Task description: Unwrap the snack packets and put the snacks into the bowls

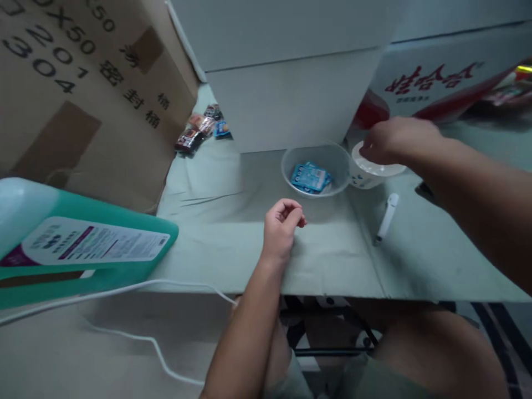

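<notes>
My left hand (282,224) rests just above the table's front part, its fingers loosely curled in with the thumb against them; no object shows in it. My right hand (397,139) reaches over the white paper tub (366,178), with its fingers bent down at the tub's opening. The fingertips are hidden, so whether they hold anything cannot be seen. Left of the tub stands a clear plastic bowl (286,174) with several blue packets (310,176) lying in it. Nearer to me, right of the bowl, lies a white box cutter-like tool (386,219).
A large cardboard box (112,111) and a green liquid jug (124,238) stand at left. White boxes (291,100) close off the back. Small snack packets (195,136) lie beside the cardboard. A white cable (166,282) crosses the table's front edge. A dark object (426,193) lies under my right forearm.
</notes>
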`<state>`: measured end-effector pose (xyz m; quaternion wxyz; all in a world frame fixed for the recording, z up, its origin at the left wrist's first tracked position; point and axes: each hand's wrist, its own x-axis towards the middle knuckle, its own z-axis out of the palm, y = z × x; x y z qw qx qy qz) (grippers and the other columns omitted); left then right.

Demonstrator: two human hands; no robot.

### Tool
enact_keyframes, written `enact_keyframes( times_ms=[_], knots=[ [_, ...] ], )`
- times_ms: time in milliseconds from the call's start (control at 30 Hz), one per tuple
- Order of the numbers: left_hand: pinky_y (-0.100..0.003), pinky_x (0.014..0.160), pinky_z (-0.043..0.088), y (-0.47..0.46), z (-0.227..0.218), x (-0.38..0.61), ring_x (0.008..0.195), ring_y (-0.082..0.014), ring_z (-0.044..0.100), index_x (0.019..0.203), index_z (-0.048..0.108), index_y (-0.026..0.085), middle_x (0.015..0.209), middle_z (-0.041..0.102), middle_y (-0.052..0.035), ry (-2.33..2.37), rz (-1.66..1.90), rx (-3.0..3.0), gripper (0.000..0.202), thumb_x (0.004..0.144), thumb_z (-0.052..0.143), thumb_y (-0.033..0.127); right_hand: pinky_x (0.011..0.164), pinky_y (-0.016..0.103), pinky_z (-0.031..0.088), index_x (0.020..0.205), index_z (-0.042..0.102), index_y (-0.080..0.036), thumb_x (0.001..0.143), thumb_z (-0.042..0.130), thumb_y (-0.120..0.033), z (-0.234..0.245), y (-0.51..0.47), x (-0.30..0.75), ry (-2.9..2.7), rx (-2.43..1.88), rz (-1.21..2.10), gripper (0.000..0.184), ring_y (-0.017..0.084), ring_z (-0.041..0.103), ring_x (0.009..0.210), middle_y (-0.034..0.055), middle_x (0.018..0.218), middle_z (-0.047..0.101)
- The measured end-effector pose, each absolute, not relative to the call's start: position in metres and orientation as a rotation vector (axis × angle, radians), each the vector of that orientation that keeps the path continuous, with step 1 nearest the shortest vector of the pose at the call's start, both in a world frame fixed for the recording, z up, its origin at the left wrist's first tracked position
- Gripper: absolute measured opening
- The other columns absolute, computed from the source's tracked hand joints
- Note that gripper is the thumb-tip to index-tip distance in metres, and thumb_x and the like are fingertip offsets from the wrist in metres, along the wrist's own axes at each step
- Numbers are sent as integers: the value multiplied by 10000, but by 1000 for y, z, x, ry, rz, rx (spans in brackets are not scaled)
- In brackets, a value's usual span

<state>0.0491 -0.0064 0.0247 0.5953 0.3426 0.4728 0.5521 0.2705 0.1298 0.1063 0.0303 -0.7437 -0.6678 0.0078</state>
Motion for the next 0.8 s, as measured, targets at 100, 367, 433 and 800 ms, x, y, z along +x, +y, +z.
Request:
enact_keyframes(
  times_ms=[100,367,433,800],
  knots=[
    [-237,565,408,-7,31,36,534,-84,520,741,591,197,576,543,51,1099,1292,670,180,667,692,326,809,481,536,1026,776,-219,935,551,-295,135,107,213,-2243,-2042,-143,255,360,733,959,167,959,768],
    [-220,468,215,5,33,3,480,-47,277,667,459,210,555,335,84,1138,1415,227,214,600,647,290,930,383,515,1354,622,-181,914,424,-58,75,164,-20,-2728,-1172,375,497,288,661,1194,136,1415,643],
    [-219,471,209,8,32,-7,473,-47,244,661,421,214,546,263,93,1116,1419,105,249,591,647,293,1040,376,487,1417,579,-185,908,471,-48,55,203,-57,-2628,-1318,364,538,286,571,1344,141,1510,564],
    [-256,462,160,25,22,-23,462,-57,226,685,379,232,533,201,95,1101,1480,-32,331,533,653,339,1192,766,213,1486,559,-251,952,549,-240,-2,276,-84,-2417,-1733,356,534,493,197,1569,88,1701,321]
  ],
)
